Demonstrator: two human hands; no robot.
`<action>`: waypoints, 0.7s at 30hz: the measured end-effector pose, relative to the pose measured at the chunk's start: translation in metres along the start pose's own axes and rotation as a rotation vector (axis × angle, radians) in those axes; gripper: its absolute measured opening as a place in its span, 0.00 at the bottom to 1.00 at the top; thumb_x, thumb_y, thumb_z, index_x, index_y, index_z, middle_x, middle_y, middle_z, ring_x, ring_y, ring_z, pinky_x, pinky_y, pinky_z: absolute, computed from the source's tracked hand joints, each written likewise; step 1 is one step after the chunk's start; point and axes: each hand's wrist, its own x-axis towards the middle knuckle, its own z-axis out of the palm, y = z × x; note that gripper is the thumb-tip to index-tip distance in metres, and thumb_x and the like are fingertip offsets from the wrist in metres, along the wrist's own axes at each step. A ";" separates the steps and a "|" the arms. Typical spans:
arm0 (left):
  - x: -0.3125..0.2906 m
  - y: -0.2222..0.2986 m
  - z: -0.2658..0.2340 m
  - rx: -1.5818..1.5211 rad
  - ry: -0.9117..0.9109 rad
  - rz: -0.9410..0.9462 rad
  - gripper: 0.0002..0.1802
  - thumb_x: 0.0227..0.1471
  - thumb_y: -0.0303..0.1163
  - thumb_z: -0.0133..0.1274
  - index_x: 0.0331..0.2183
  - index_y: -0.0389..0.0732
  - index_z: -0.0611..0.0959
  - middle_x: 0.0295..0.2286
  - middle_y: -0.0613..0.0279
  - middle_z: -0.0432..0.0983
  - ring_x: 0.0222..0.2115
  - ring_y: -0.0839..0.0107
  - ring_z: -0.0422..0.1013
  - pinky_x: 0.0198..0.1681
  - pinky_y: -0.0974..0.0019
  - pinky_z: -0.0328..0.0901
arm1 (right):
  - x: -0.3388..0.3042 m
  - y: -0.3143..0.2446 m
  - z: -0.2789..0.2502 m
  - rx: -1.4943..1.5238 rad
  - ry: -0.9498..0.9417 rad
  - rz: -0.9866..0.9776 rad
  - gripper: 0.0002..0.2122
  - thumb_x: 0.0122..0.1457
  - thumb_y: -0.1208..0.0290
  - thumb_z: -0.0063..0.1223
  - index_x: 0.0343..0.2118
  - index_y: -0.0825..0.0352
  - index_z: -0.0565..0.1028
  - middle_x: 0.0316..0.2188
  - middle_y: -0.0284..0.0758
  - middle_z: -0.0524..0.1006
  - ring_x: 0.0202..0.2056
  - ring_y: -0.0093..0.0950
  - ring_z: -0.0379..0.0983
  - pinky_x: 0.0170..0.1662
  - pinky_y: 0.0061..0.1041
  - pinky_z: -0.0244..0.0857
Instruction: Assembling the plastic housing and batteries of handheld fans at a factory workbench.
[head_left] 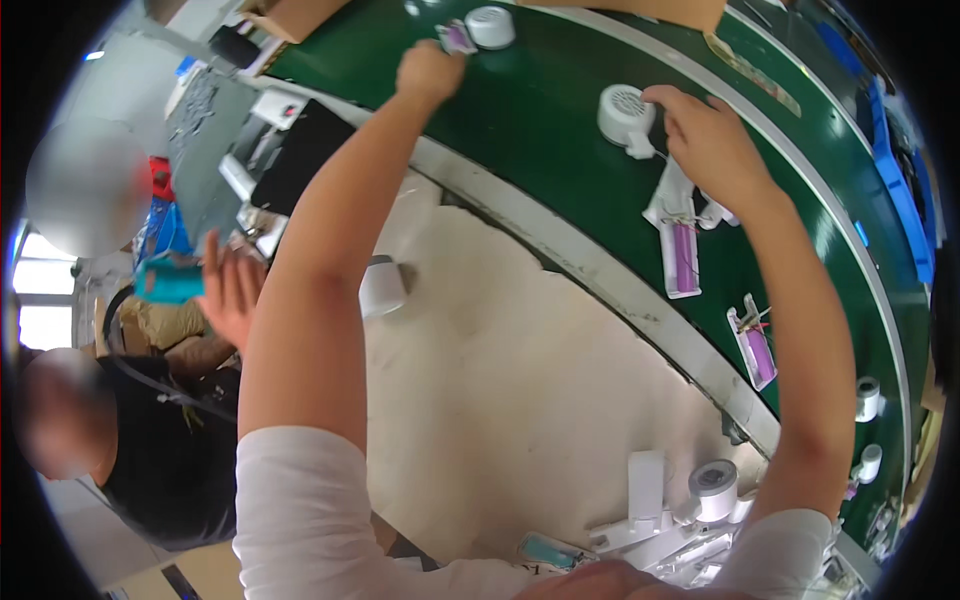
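Note:
On the green conveyor belt (560,130), my left hand (432,74) is curled closed at the handle end of a white handheld fan (490,28), beside its purple battery cell (457,38). My right hand (715,145) is over a second fan, fingers partly stretched, the index fingertip at the rim of its round grilled head (625,112). Below that hand lies this fan's opened white handle (672,205), with a purple battery cell (683,258) and thin wires showing. Another opened handle with a purple cell (756,345) lies nearer, left of my right forearm.
A metal rail (560,235) edges the belt. White fan parts (713,480) and housings are heaped close to my body. At left, another person's hand (232,290) is by a teal tool (172,280). Blue bins (895,180) line the far right; cardboard boxes (300,15) stand at the top.

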 end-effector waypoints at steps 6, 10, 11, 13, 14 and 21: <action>0.078 -0.030 0.057 0.224 -0.165 -0.219 0.38 0.37 0.55 0.51 0.44 0.37 0.69 0.45 0.50 0.66 0.46 0.55 0.64 0.47 0.57 0.57 | -0.057 0.028 0.004 0.387 -0.039 0.118 0.29 0.45 0.61 0.54 0.52 0.63 0.59 0.46 0.42 0.61 0.44 0.38 0.64 0.47 0.28 0.58; 0.109 -0.035 0.048 0.270 -0.237 -0.165 0.31 0.34 0.49 0.53 0.41 0.40 0.75 0.40 0.56 0.71 0.42 0.58 0.67 0.45 0.59 0.58 | -0.054 0.016 -0.002 0.335 0.032 0.082 0.34 0.41 0.66 0.57 0.54 0.59 0.55 0.43 0.42 0.64 0.42 0.39 0.65 0.45 0.29 0.60; 0.108 -0.021 0.043 0.242 -0.267 -0.151 0.25 0.33 0.45 0.53 0.35 0.40 0.79 0.33 0.56 0.75 0.37 0.61 0.71 0.41 0.63 0.62 | -0.045 0.017 -0.007 0.288 0.017 0.038 0.35 0.42 0.65 0.56 0.55 0.57 0.53 0.44 0.44 0.64 0.43 0.39 0.65 0.45 0.29 0.60; 0.103 -0.014 0.045 0.185 -0.353 -0.110 0.23 0.32 0.45 0.53 0.31 0.40 0.80 0.31 0.56 0.75 0.34 0.62 0.72 0.37 0.64 0.64 | -0.018 0.009 -0.002 0.487 0.109 0.001 0.37 0.42 0.62 0.56 0.56 0.55 0.51 0.48 0.46 0.62 0.44 0.39 0.65 0.46 0.29 0.60; 0.101 -0.012 0.048 0.129 -0.439 -0.069 0.21 0.32 0.45 0.53 0.28 0.39 0.81 0.28 0.56 0.76 0.31 0.63 0.73 0.34 0.66 0.65 | 0.001 0.006 0.009 0.518 0.212 -0.045 0.37 0.43 0.64 0.57 0.57 0.47 0.49 0.51 0.44 0.58 0.44 0.37 0.65 0.47 0.27 0.60; -0.015 0.127 0.060 -0.626 -0.576 0.153 0.23 0.31 0.37 0.52 0.34 0.35 0.75 0.26 0.55 0.74 0.27 0.68 0.71 0.28 0.68 0.64 | -0.002 0.023 0.019 0.297 0.023 -0.067 0.29 0.44 0.67 0.52 0.53 0.48 0.59 0.35 0.39 0.73 0.36 0.35 0.70 0.40 0.29 0.63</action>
